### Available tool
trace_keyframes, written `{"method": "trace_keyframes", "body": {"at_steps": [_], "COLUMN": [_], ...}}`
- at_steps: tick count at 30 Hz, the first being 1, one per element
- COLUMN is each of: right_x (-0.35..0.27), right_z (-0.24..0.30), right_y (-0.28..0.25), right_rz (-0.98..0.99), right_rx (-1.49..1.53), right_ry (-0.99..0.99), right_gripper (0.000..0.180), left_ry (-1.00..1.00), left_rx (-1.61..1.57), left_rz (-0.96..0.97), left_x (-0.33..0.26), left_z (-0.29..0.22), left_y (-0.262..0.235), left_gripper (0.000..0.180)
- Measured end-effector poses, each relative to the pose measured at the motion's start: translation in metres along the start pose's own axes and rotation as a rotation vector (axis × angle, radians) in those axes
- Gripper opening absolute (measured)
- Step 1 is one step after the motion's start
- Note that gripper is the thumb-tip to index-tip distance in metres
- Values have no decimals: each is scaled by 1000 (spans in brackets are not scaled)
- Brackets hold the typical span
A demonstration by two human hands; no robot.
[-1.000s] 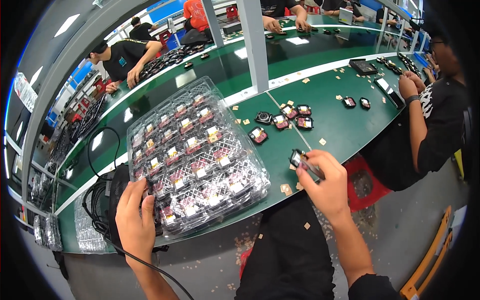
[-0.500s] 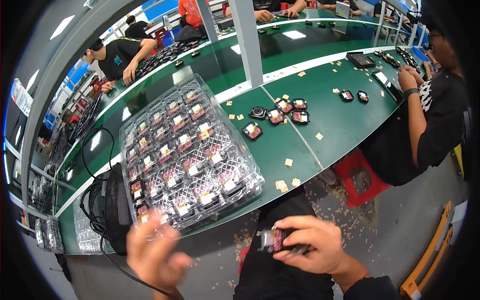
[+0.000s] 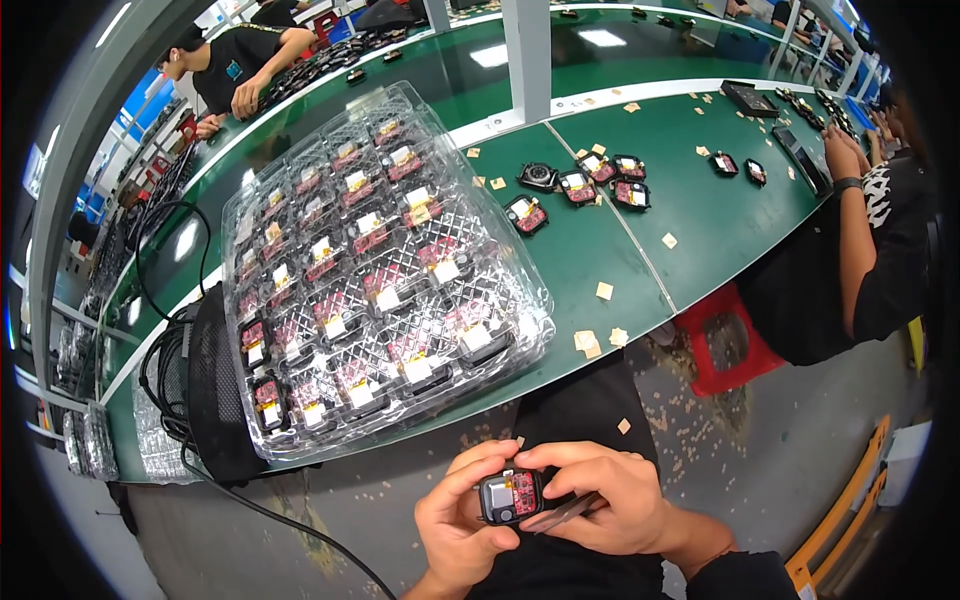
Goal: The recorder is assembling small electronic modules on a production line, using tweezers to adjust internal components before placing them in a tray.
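Note:
Over my lap, both hands hold an opened smartwatch case point(image 3: 511, 497), black-rimmed, with a silver battery and a red circuit board facing up. My left hand point(image 3: 462, 525) is closed round its left side. My right hand point(image 3: 610, 505) pinches the top right edge with thumb and fingers, and a thin dark piece point(image 3: 565, 515), its kind unclear, lies in the same hand. Above my hands a clear plastic tray point(image 3: 490, 225) rests on the green bench, its pockets filled with similar watch cases point(image 3: 333, 327).
Several watch cases point(image 3: 577, 187) lie on the green bench point(image 3: 640, 270) right of the tray, among small tan squares point(image 3: 604, 291). A black cable point(image 3: 290, 560) hangs by a black mesh bag point(image 3: 215, 390). A co-worker point(image 3: 870, 250) sits at right near a red stool point(image 3: 720, 350). A grey post point(image 3: 527, 65) stands behind.
My left hand has moved right from beside the tray and now grips the watch case with my right hand. The case has turned to face up. The whole view has shifted slightly.

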State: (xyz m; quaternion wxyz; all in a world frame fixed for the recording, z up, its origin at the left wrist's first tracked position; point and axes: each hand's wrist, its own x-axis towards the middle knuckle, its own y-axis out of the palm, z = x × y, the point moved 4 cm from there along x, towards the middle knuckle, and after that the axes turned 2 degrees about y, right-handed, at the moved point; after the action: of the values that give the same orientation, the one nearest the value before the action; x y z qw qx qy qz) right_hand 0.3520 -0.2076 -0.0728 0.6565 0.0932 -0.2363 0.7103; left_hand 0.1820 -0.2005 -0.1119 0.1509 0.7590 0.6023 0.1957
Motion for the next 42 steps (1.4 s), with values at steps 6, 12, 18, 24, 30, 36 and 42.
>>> {"method": "trace_keyframes", "body": {"at_steps": [6, 12, 18, 24, 30, 36, 42], "right_x": [1, -4, -3, -2, 1, 1, -3], "right_z": [-3, -7, -5, -9, -10, -6, -10], "right_y": [-5, -6, -1, -4, -7, -5, -5], "right_rz": [41, -17, -53, -35, -19, 10, -22], "right_rx": [-204, -589, -687, -498, -477, -621, -530], "right_ry": [37, -217, -268, -183, -120, -129, -119], "right_gripper": [34, 23, 26, 25, 21, 20, 20], "left_ry": [-15, -36, -45, -46, -59, -53, -106], "left_rx": [-7, 30, 50, 49, 12, 29, -12], "left_rz": [-129, -125, -123, -110, -82, -82, -81], "left_x": [1, 3, 1, 0, 1, 1, 1], "left_z": [5, 8, 12, 11, 10, 12, 9], "left_y": [-6, -8, -8, -9, -7, -11, -8], "left_gripper": [78, 78, 78, 78, 77, 75, 77]}}
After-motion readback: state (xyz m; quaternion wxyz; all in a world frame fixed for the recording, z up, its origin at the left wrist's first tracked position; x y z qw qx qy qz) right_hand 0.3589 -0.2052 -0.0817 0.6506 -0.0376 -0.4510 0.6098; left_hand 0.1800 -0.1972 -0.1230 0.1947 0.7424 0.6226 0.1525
